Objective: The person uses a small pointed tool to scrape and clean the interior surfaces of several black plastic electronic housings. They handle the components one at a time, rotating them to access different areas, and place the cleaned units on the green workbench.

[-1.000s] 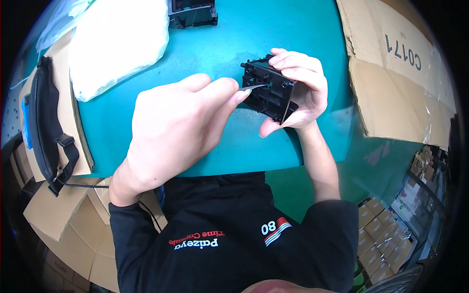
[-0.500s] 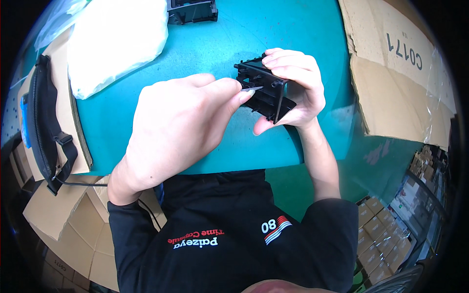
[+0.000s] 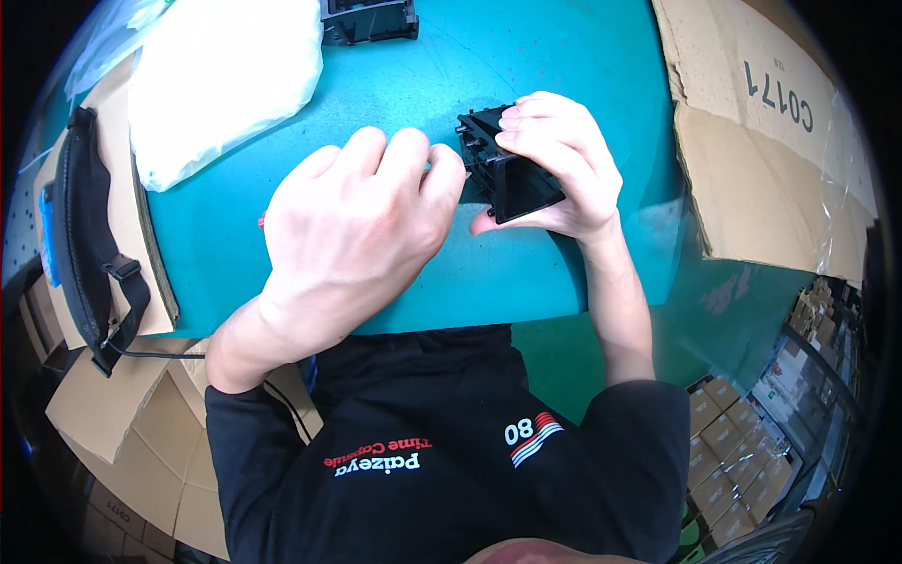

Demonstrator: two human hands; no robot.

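Over the table, my right hand [image 3: 571, 169] grips a black plastic housing [image 3: 507, 174], an open box-like frame with small pegs and ribs. Its fingers lie along the top side, with the thumb below. My left hand [image 3: 362, 211] is closed, knuckles up, just left of the housing. A thin pointed metal tool is in its fingers; only a sliver of the tip shows beside the housing, and a small red bit [image 3: 262, 222] peeks out at the hand's other side. Whether the tip touches the plastic I cannot tell.
Another black plastic housing [image 3: 370, 23] lies at the table's far edge. Left of it sits a white plastic bag [image 3: 225, 85]. A black strap pouch [image 3: 80, 226] rests on cardboard at the left. An open carton [image 3: 770, 141] stands right of the green table [image 3: 451, 291].
My left hand has rolled so its knuckles face up, and the tool's tip has drawn back leftward. The housing has turned in my right hand, its opening now facing nearer me.
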